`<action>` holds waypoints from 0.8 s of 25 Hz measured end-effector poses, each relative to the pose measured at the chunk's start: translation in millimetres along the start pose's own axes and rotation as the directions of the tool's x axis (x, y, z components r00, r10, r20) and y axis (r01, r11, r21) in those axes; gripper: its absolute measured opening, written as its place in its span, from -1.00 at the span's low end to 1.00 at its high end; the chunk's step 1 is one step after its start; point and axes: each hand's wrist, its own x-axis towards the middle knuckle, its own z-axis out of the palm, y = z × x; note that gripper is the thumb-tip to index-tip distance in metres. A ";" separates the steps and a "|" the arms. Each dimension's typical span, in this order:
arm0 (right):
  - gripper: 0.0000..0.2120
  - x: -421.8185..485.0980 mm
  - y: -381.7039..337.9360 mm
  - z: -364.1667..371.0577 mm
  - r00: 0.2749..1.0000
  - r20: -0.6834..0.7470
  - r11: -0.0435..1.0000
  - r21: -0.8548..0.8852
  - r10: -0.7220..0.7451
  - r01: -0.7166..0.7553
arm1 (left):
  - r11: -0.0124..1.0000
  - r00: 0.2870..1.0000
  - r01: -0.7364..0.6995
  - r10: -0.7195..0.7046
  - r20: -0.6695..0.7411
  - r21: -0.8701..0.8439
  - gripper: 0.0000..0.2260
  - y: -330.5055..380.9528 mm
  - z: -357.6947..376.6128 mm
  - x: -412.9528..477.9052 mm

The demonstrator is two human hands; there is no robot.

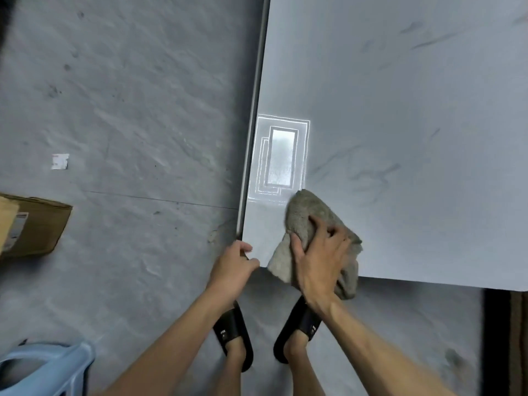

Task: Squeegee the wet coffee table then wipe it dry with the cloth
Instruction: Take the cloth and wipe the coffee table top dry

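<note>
Cloth (303,215) on coffee table (400,110), stool (48,367), box (37,224) (floor)

Nothing you can read: the cardboard box (43,227) label (17,228), left of the coffee table (400,124), and your slippers' (233,332) marks blur.

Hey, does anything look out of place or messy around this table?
Only small things: a white scrap lies on the floor left of the coffee table, and the cloth hangs partly over its near edge. No spill or damage shows.
</note>
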 end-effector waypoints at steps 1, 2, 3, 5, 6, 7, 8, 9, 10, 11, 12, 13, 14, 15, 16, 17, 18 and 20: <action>-0.53 -12.0 -11.5 4.4 0.999 0.032 0.999 0.026 0.043 -0.044 | 0.999 0.999 -0.025 0.024 0.041 0.031 -0.69 -2.1 5.6 -4.3; -0.56 -22.1 -23.1 8.7 0.997 0.060 0.997 0.055 0.050 -0.054 | 0.999 0.998 -0.027 0.025 0.065 0.033 -0.67 -6.3 9.0 -7.2; -0.58 -32.0 -34.2 13.6 0.996 0.085 0.995 0.097 0.028 -0.036 | 0.999 0.998 -0.013 0.011 0.054 0.030 -0.66 -11.9 7.3 -9.9; -0.63 -52.7 -50.9 19.4 0.989 0.142 0.981 0.194 -0.033 0.005 | 0.999 0.999 -0.002 0.004 -0.046 0.039 -0.65 -29.1 -10.4 -16.7; -0.66 -58.9 -56.3 21.3 0.982 0.179 0.971 0.240 -0.057 0.013 | 0.999 0.995 -0.019 0.023 -0.102 0.043 -0.66 -37.9 -24.1 -20.2; -0.69 -64.5 -61.8 21.5 0.973 0.216 0.960 0.281 -0.075 0.012 | 0.997 0.988 -0.049 0.056 -0.145 0.052 -0.68 -47.1 -40.4 -24.5; -0.72 -72.1 -67.0 20.4 0.964 0.246 0.950 0.311 -0.104 0.023 | 0.994 0.980 -0.074 0.087 -0.178 0.079 -0.69 -56.2 -58.0 -31.5; -0.74 -81.5 -73.8 18.8 0.950 0.267 0.942 0.328 -0.163 0.069 | 0.989 0.970 -0.099 0.121 -0.209 0.114 -0.70 -65.4 -76.8 -41.0; -0.75 -90.9 -81.3 16.1 0.929 0.283 0.932 0.336 -0.238 0.136 | 0.980 0.958 -0.119 0.156 -0.240 0.161 -0.71 -73.4 -94.5 -51.4; -0.75 -99.1 -89.0 12.3 0.904 0.286 0.919 0.330 -0.317 0.218 | 0.964 0.940 -0.140 0.201 -0.276 0.225 -0.70 -79.6 -109.6 -62.9; -0.70 -108.2 -99.7 6.0 0.874 0.271 0.896 0.310 -0.404 0.319 | 0.942 0.913 -0.167 0.259 -0.316 0.291 -0.69 -85.6 -124.3 -78.4; -0.60 -116.0 -110.0 -0.1 0.835 0.249 0.860 0.295 -0.490 0.416 | 0.914 0.879 -0.198 0.325 -0.349 0.353 -0.68 -91.6 -137.2 -95.5; -0.47 -123.9 -120.9 -7.0 0.790 0.232 0.816 0.285 -0.567 0.502 | 0.884 0.841 -0.227 0.389 -0.376 0.408 -0.68 -97.9 -149.2 -114.1; -0.36 -131.2 -133.1 -13.4 0.737 0.231 0.770 0.274 -0.635 0.577 | 0.855 0.797 -0.253 0.450 -0.403 0.454 -0.68 -104.3 -161.6 -133.5; -0.28 -139.3 -145.7 -19.4 0.679 0.246 0.722 0.244 -0.692 0.648 | 0.828 0.754 -0.271 0.499 -0.426 0.490 -0.67 -110.7 -173.2 -154.0; -0.25 -151.3 -160.0 -24.6 0.613 0.268 0.666 0.206 -0.743 0.717 | 0.807 0.715 -0.280 0.537 -0.448 0.520 -0.67 -120.3 -184.9 -176.5; -0.26 -166.2 -174.9 -29.0 0.551 0.289 0.608 0.171 -0.783 0.775 | 0.789 0.684 -0.276 0.563 -0.465 0.548 -0.66 -131.0 -195.9 -199.3; -0.41 -210.0 -206.7 -33.9 0.463 0.272 0.511 0.142 -0.843 0.848 | 0.790 0.641 -0.235 0.564 -0.521 0.567 -0.65 -162.0 -217.7 -247.3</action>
